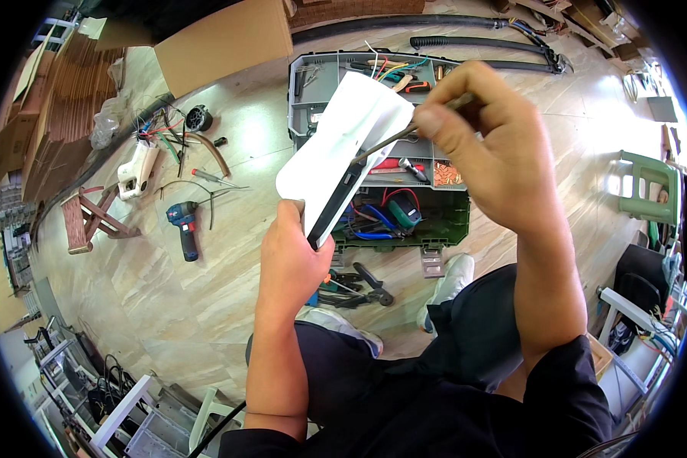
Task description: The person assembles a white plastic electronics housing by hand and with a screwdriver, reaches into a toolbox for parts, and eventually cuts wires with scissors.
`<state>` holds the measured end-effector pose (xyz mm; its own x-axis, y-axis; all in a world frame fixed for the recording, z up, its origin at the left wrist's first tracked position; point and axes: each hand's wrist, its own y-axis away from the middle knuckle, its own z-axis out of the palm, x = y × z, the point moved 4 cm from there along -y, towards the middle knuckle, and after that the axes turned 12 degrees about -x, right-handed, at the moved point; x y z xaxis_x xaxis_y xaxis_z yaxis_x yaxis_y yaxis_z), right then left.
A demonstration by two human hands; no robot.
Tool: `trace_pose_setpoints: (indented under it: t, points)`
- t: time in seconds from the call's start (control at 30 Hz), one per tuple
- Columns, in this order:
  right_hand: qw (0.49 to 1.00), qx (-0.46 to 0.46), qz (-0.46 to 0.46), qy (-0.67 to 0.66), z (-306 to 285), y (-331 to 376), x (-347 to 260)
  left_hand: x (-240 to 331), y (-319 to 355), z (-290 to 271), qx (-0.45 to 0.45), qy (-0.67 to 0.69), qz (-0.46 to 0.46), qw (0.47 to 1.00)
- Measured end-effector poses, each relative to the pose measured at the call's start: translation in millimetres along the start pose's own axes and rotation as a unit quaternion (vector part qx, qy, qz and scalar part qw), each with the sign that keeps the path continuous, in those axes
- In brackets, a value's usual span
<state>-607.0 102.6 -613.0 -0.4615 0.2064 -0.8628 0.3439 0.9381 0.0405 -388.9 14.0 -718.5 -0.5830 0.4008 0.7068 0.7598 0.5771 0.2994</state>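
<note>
A white plastic housing (336, 126) with a black strip (334, 204) along one side is tilted up in front of me. My left hand (288, 248) is closed around its lower end. Thin coloured wires (382, 67) show at the far end; whether they come out of the housing I cannot tell. Between thumb and fingers, my right hand (496, 145) pinches a thin dark metal rod (391, 140). That rod slants down to the left, its tip at the upper end of the black strip. The rod's other end is hidden in my fingers.
Behind the housing lies an open toolbox (459, 221) with tools. Left on the floor are a cordless drill (183, 227), a screwdriver (212, 178), another white housing (136, 169) and a wooden stand (91, 217). A green stool (649, 187) stands right; cardboard (221, 46) is at the back.
</note>
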Motion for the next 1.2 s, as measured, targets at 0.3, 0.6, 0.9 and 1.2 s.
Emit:
trace_pose_setpoints:
  t: [0.3,0.6,0.9,1.2]
  points:
    - [0.959,0.189,-0.050,-0.205,-39.4,8.0,7.5,-18.9,-3.6,-4.2,-0.001,0.432,-0.035,0.901]
    - [0.963,0.030,0.024,-0.265,10.4,0.0,18.6,-19.1,-3.7,-15.7,-0.024,0.764,0.077,0.640]
    - [0.961,0.071,-0.009,-0.268,18.0,0.5,11.2,-19.5,-1.9,-14.6,-0.050,0.772,0.101,0.626]
    - [0.982,-0.164,0.052,-0.073,63.1,3.8,13.4,-6.6,1.3,-10.2,-0.046,0.729,0.089,0.677]
